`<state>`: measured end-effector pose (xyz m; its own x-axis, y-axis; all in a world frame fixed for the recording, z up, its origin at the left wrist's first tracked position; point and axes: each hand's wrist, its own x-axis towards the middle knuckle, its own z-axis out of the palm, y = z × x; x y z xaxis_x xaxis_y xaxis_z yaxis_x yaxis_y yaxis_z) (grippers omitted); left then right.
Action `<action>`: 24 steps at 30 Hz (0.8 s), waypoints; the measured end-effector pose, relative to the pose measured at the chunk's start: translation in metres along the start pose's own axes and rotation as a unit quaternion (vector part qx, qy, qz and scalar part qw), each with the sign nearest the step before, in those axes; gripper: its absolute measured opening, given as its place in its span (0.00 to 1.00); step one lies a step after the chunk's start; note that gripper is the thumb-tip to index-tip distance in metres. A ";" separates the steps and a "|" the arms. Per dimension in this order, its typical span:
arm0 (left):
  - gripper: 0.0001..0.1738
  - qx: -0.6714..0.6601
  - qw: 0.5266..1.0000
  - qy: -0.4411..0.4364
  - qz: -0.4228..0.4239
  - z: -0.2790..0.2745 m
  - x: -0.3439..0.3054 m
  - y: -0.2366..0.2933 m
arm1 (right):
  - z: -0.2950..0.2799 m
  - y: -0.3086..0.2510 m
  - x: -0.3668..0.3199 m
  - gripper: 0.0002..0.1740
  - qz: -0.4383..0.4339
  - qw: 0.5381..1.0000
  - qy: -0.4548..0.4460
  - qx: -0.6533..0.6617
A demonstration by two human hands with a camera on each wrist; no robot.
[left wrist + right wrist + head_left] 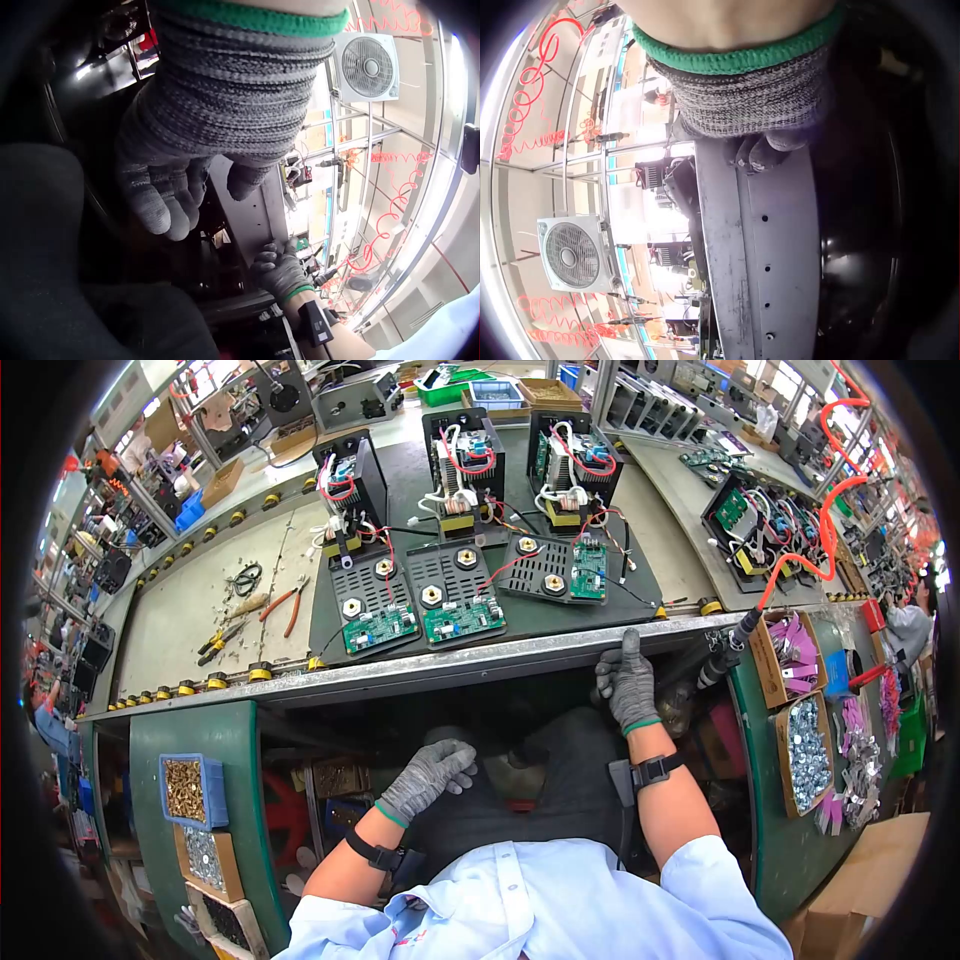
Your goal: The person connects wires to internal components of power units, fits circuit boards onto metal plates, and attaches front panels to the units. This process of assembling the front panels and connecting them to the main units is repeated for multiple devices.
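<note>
Both hands wear grey knit gloves with green cuffs. Over the lap, my left hand (pixel 430 775) hangs with loosely curled fingers and nothing in them; the left wrist view shows its fingertips (pixel 176 225) bent in mid-air. At the bench's front metal rail (pixel 450 665) is my right hand (pixel 630 685), one digit pointing up over the rail and the others bent, with no object in them. Its fingers (pixel 761 154) overlap the rail's front face in the right wrist view. Beyond the rail lie perforated panels with green circuit boards (pixel 465 618), wired to black-cased units (pixel 465 460).
An air screwdriver (pixel 725 655) on a red coiled hose hangs right of my right hand. Pliers (pixel 283 610) and cutters lie on the bench at left. Trays of brass parts (pixel 185 790) and metal fittings (pixel 803 745) flank me on green side tables.
</note>
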<state>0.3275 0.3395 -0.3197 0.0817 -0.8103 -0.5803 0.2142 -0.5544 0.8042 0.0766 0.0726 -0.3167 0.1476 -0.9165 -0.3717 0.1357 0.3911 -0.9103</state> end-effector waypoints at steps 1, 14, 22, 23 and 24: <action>0.23 -0.012 1.000 0.004 -0.004 -0.001 0.000 -0.005 | 0.005 0.004 -0.001 0.39 0.014 0.998 0.003 0.058; 0.25 0.100 0.995 0.024 0.017 0.008 -0.017 0.011 | 0.156 0.051 -0.074 0.34 0.099 0.973 -0.208 0.014; 0.18 0.010 0.973 0.198 0.119 -0.057 -0.050 0.017 | 0.255 0.074 -0.119 0.29 0.180 0.940 -0.289 0.004; 0.17 0.011 0.965 0.223 0.140 -0.063 -0.051 0.019 | 0.257 0.075 -0.121 0.28 0.176 0.939 -0.295 0.010; 0.17 -0.008 0.964 0.224 0.141 -0.068 -0.051 0.021 | 0.254 0.075 -0.119 0.28 0.177 0.937 -0.303 0.007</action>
<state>0.3940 0.3823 -0.2819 0.5496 -0.7635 -0.3392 0.1366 -0.3184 0.9381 0.3179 0.2323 -0.2942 0.7133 -0.5155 -0.4747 -0.0146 0.6663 -0.7455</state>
